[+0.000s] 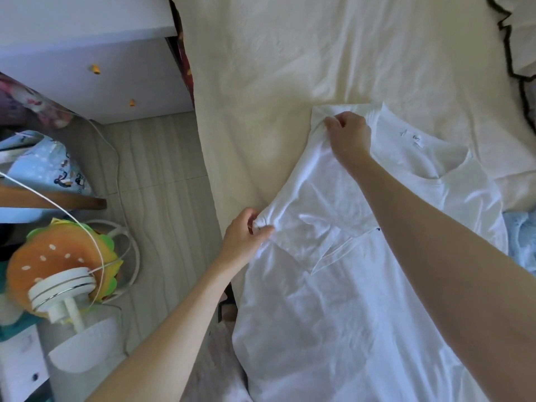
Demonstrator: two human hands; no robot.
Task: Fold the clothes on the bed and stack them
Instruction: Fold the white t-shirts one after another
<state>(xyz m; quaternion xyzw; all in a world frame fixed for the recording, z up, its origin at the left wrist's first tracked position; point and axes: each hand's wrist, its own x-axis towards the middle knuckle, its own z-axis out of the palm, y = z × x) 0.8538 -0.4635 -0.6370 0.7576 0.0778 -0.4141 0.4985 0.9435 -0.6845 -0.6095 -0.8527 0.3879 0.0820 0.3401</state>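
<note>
A white T-shirt (356, 285) lies spread on the cream bed sheet (290, 68), collar and label toward the far right, hem hanging over the near edge. Its left sleeve is folded inward across the chest. My left hand (246, 233) pinches a bunch of the shirt's left side near the bed edge. My right hand (348, 134) grips the fabric at the left shoulder, next to the collar. A light blue garment (522, 239) peeks out at the right edge, partly under the shirt.
A black-trimmed white pillow or cover (519, 53) lies at the far right. Left of the bed are tiled floor (162, 175), a white drawer unit (101, 76), a burger-shaped cushion (58, 262), a white lamp (66, 294) and trailing cables.
</note>
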